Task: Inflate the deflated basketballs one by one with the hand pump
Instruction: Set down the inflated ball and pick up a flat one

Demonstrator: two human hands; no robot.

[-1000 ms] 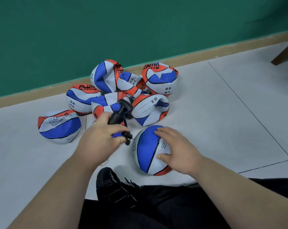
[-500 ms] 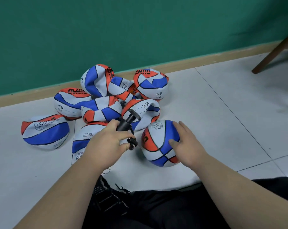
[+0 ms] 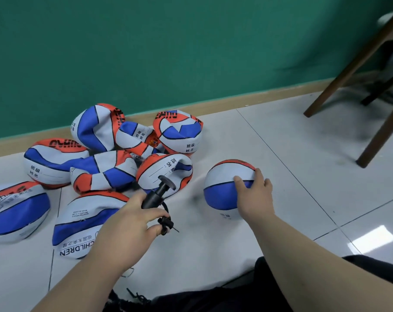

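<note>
Pump barrel (image 3: 154, 199) mostly hidden inside the left hand (image 3: 128, 224); leftmost deflated ball (image 3: 15, 208) and chair (image 3: 353, 64) cut off at edges

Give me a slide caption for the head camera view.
Left hand grips the hand pump; right hand rests on a round basketball beside the deflated pile.

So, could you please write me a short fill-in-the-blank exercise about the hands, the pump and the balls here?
1. The left hand grips a hand pump whose colour is ____.
2. The right hand rests on the round ball, which lies to the ____ of the deflated balls in the head view.
3. The wall behind the pile is painted ____.

Missing words: black, right, green.
</note>
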